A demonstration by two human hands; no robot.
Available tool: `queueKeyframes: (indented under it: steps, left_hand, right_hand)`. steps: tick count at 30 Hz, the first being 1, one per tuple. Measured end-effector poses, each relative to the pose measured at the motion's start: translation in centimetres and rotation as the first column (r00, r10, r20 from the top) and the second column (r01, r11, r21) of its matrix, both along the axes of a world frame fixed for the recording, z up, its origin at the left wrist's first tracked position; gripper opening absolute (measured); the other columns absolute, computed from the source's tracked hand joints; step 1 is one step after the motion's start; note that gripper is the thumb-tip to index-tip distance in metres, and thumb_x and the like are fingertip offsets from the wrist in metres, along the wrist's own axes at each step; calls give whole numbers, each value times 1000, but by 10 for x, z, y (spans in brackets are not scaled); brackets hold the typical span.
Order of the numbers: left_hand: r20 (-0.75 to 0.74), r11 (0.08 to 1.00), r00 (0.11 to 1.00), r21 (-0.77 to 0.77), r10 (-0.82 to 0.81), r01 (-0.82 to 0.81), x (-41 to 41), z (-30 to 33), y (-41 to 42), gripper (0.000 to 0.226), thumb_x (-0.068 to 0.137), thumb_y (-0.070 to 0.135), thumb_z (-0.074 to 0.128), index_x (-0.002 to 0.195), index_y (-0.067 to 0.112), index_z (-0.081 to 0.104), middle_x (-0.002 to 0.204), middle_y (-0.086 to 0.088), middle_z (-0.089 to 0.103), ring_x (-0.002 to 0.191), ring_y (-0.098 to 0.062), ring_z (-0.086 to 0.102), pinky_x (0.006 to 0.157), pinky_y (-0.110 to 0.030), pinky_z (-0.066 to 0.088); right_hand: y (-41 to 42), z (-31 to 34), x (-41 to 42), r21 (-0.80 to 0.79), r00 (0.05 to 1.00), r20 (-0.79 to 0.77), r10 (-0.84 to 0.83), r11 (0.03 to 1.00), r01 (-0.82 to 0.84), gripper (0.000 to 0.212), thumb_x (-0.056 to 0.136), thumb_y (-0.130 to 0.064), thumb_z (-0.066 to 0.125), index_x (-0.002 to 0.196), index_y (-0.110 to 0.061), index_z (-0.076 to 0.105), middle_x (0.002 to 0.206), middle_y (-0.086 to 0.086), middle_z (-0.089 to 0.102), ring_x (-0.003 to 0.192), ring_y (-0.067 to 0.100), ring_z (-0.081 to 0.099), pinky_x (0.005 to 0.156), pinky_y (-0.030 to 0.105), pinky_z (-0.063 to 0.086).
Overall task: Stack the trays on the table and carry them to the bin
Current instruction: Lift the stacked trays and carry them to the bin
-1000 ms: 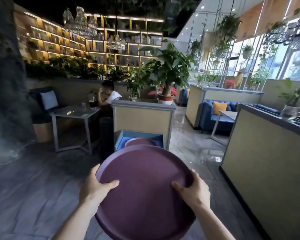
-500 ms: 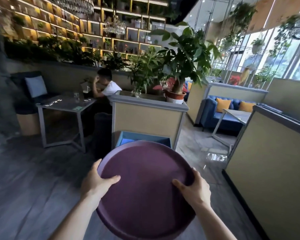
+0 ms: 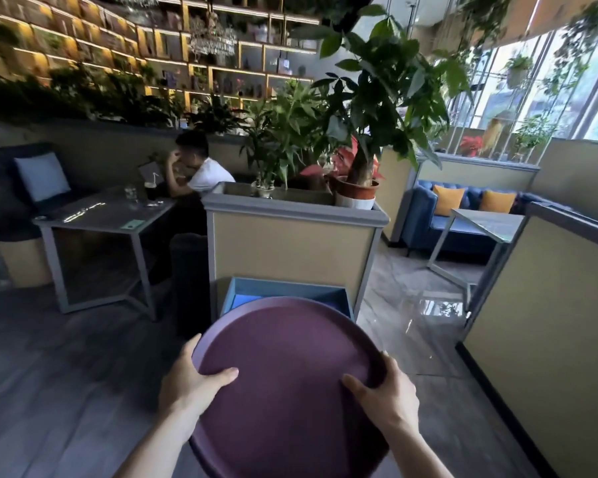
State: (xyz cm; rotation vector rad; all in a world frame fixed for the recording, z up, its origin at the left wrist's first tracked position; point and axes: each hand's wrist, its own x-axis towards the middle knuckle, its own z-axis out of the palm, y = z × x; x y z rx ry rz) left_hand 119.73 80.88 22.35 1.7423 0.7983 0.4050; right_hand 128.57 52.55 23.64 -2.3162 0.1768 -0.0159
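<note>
Head view: a round, dark purple plastic tray (image 3: 290, 384) fills the lower centre of the frame, carried in both hands. The left hand (image 3: 190, 386) wraps the rim at lower left, thumb lying flat on the tray's inner face and the other fingers curled out of sight beneath. The right hand (image 3: 385, 396) mirrors it at lower right, thumb on top, fingers closed under the edge. Whether more than one tray is held in the stack cannot be told; only the top face shows.

The tray is a disc, so it has no real long axis. Its open face points up and a little toward the camera, and the far rim is raised slightly above the near one.

Just beyond the far rim, at centre frame, sits an open blue rectangular bin (image 3: 287, 296), pushed against a beige planter box with a grey ledge (image 3: 292, 243). The tray overlaps the bin's near edge in the picture and hides most of what lies inside.

Likely risks: the tray looks about as wide as the bin mouth, so lowering it off-centre could catch the rim on a bin wall. With the near rim lower, any trays beneath could slide toward the body if the grip loosens. The glossy pale floor tiles (image 3: 415, 326) at right look slippery.
</note>
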Motion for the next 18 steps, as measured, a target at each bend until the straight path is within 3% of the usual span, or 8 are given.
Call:
queueKeyframes:
  steps: [7,12,18]
  left_hand:
    - [-18,999,1000,-36,15,-16,133,-21,21,106,49,36,94,143,42,43,131,4,62,110,-25,64,95,-45,53]
    - [-34,999,999,-17,38,-39,220,-28,29,98,57,28,93,142,38,46,128,5,63,107,-24,63,94,-42,52]
    - [-81,999,996,23,44,-42,284,-46,38,97,60,27,92,144,36,45,133,3,61,106,-23,61,92,-38,49]
  right_hand:
    - [21,-17,134,-5,999,-42,-10,1000,10,94,59,-62,78,140,-31,41,121,6,62,116,31,58,96,42,45]
    - [33,-28,223,42,994,-109,-1,999,6,94,59,-60,78,141,-35,39,126,7,60,119,32,56,95,41,47]
    - [43,-43,292,18,988,-151,14,1000,-11,81,58,-58,78,129,-37,46,117,4,65,111,31,60,90,40,50]
